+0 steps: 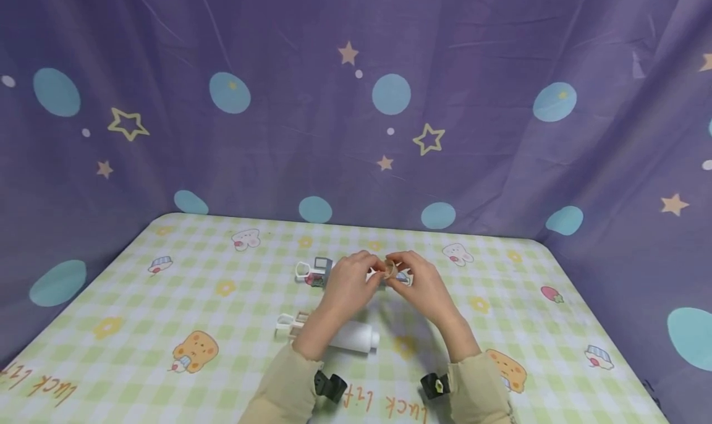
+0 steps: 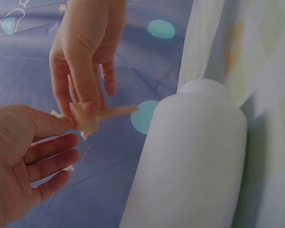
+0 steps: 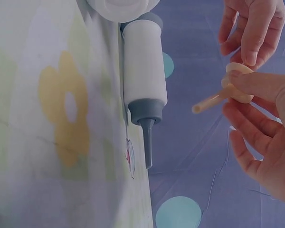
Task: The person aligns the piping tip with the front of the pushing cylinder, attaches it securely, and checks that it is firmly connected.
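Note:
Above the middle of the table, both hands meet at a small beige cap with a thin tubular nozzle [image 3: 211,102]. My right hand [image 1: 423,288] pinches it between thumb and fingers. From the other side, my left hand [image 1: 347,282] pinches its rim with thumb and forefinger; the other fingers are loosely bent. The nozzle sticks out sideways from between the hands. Under the left forearm lies a white cylinder [image 1: 353,336] with a narrower neck and looped handles at its left end. Behind the hands, partly hidden, lies a second white cylinder [image 3: 145,66] with a grey collar and grey tapered nozzle [image 3: 147,142].
White and grey loop handles [image 1: 321,264] of the far cylinder show left of the left hand. A green-checked cloth [image 1: 245,325] with printed cartoons covers the table. Behind it hangs a purple curtain [image 1: 311,133]. Black wrist cameras [image 1: 330,387] sit on the sleeves.

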Motion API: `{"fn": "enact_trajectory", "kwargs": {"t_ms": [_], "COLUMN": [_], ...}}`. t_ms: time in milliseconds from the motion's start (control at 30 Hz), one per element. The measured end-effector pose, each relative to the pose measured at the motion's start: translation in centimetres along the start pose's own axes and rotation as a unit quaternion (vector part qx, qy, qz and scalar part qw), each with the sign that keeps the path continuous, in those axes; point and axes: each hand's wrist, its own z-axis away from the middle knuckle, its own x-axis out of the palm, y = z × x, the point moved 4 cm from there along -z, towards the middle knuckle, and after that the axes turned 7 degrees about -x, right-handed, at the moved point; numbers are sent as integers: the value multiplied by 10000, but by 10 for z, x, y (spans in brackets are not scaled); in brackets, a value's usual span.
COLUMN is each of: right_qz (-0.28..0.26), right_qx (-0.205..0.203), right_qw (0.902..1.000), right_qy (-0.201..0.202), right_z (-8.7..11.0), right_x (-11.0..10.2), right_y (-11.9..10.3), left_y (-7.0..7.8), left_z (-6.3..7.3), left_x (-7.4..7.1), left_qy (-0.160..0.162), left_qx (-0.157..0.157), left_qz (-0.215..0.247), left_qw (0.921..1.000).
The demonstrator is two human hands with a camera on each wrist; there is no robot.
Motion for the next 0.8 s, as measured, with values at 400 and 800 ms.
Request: {"fn": "enact_trajectory", "kwargs": {"t_ms": [400,800], "right_qz": [300,257], "right_qx": [226,427], "right_qw": [9987,9952], "right_qy": [-341,-840], "right_z": [12,18], "right_x": [-9,-8], "right_y": [7,11], "left_y": [-10,-25], "left_z": [6,22], "left_x": [0,1], "left_qy": [-899,-2444], "left_qx": [-217,38], "left_qz": [-36,-336], "left_qw": [9957,9691]}}
